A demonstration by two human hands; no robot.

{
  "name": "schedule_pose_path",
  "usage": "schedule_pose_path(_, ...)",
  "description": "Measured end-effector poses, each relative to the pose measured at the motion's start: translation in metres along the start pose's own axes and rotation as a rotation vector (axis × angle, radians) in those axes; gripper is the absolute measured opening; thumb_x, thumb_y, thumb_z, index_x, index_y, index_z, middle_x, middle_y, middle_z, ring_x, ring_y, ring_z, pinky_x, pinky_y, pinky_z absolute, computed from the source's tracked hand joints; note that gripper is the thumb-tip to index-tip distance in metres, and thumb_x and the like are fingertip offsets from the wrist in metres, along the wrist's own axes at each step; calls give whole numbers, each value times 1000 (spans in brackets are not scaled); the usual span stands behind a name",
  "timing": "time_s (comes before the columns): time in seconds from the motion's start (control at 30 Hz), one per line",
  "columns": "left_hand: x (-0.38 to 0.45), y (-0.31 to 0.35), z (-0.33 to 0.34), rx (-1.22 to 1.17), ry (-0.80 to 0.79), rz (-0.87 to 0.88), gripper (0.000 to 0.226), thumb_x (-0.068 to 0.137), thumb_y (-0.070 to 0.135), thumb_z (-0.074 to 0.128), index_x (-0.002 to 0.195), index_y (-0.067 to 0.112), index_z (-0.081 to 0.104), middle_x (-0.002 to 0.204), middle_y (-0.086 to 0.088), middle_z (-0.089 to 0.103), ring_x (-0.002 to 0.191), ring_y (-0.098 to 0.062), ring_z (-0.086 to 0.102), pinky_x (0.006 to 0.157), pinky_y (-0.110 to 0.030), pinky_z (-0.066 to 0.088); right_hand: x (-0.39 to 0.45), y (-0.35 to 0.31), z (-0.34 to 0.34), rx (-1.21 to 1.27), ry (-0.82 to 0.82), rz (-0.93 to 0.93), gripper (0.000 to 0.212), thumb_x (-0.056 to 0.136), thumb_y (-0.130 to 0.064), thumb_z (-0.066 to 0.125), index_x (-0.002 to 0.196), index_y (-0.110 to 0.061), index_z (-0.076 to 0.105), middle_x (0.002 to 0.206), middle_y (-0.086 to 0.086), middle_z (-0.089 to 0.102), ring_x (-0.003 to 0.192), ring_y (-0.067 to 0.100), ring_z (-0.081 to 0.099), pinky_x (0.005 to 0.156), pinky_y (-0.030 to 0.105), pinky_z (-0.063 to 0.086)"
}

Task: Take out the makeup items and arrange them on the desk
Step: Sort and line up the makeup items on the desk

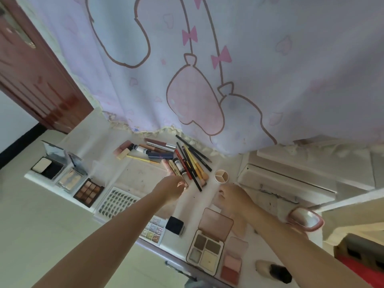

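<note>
Head view of a white desk top [133, 173] set against a lilac cartoon-print curtain [207, 59]. The task appears well advanced, since most makeup items already lie out on the desk. At nine o'clock stands a row of open compacts: a black-and-white powder compact with raised mirror lid [48, 166], a clear-cased beige powder compact [69, 179], a dark brown nine-pan eyeshadow palette [89, 192] and a white tray of false-lash clusters [117, 202]. At twelve o'clock lies a loose heap of tubes, lipsticks and concealers [145, 150], with a fan of black, red and yellow pencils and brushes [192, 163] just beside it at one o'clock. Toward six o'clock lie a glitter eyeshadow palette [153, 230], a black square sponge case [175, 225], a rose-lidded four-pan contour palette [207, 244] and a pink blush duo [232, 265]. A small round three-part cream pot [221, 176] sits near centre.

What seems left is ordering the heap. No bag or source container can be made out.

The left hand [172, 189] has its fingers curled about a pale pink tube [185, 185] at the near end of the heap, though the grip is blurred. The right hand [233, 197] hovers at three o'clock of it, just below the cream pot, fingers loosely bent and apparently holding nothing.
</note>
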State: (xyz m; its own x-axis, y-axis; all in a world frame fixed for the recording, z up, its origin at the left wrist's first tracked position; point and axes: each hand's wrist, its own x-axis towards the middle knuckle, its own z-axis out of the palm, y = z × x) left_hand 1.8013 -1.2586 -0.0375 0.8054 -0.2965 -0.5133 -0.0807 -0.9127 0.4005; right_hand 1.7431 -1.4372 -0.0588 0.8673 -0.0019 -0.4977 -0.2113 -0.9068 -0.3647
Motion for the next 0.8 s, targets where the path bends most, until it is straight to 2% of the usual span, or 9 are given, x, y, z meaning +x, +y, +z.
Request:
schedule_pose_path(0.03, -7, 1, -1, 86, 66, 31, 35, 97, 16, 39, 130, 14, 50, 136, -4, 50, 124, -20, 46, 101, -26, 37, -3, -4, -4, -30, 39, -55, 26, 90, -16, 39, 65, -15, 39, 71, 3, 47, 67, 16, 44, 55, 24, 30)
schedule_pose_path(0.1, -21, 1, -4, 252, 199, 82, 37, 97, 19, 38, 133, 18, 45, 140, -2, 44, 130, -20, 39, 105, -30, 35, -7, -15, -12, -99, 105, -175, 17, 92, -19, 40, 93, -12, 55, 98, 7, 56, 91, 21, 52, 73, 29, 45)
schedule_pose_path(0.13, -28, 0, -6, 313, 250, 93, 38, 97, 21, 38, 135, 20, 43, 144, -1, 40, 133, -20, 34, 107, -32, 33, -9, -21, -16, -121, 140, -241, 23, 92, -21, 40, 105, -9, 55, 107, 7, 55, 102, 23, 51, 82, 33, 47)
schedule_pose_path(0.2, -45, -3, -14, 392, 316, 75, 40, 98, 24, 36, 138, 23, 38, 150, 0, 31, 139, -21, 25, 110, -34, 29, -13, -38, -26, -180, 204, -360, 29, 93, -24, 40, 114, -8, 53, 117, 6, 53, 116, 24, 46, 94, 37, 45)
schedule_pose_path(0.27, -61, -6, -22, 429, 358, 25, 42, 99, 26, 34, 140, 22, 34, 152, 0, 25, 141, -21, 20, 111, -35, 26, -18, -58, -37, -279, 249, -455, 36, 95, -28, 37, 125, -10, 48, 129, 6, 48, 125, 24, 39, 104, 34, 37)
schedule_pose_path(0.33, -76, -11, -33, 437, 386, -35, 43, 99, 28, 34, 141, 20, 31, 153, 0, 23, 141, -21, 18, 111, -36, 25, -23, -79, -47, -308, 303, -520, 40, 96, -31, 35, 130, -10, 43, 135, 6, 44, 128, 22, 36, 106, 29, 30)
schedule_pose_path(0.47, -101, -18, -68, 474, 448, -95, 46, 97, 30, 37, 140, 17, 29, 152, -3, 22, 139, -22, 20, 109, -39, 26, -29, -118, -58, -254, 382, -581, 49, 94, -35, 41, 135, -9, 36, 138, 11, 40, 129, 25, 35, 105, 28, 28)
schedule_pose_path(0.63, -124, -32, -118, 557, 554, -77, 43, 98, 34, 33, 137, 16, 32, 147, -6, 27, 137, -26, 21, 109, -40, 25, -39, -170, -77, -325, 508, -547, 60, 93, -44, 38, 142, -11, 25, 148, 9, 29, 138, 25, 24, 111, 31, 21)
schedule_pose_path(0.8, -139, -79, -149, 561, 529, -69, 48, 98, 35, 32, 140, 15, 28, 150, -8, 22, 140, -28, 16, 112, -40, 21, -40, -226, -72, -370, 556, -476, 60, 94, -44, 36, 142, -11, 24, 147, 8, 29, 136, 25, 25, 109, 30, 23)
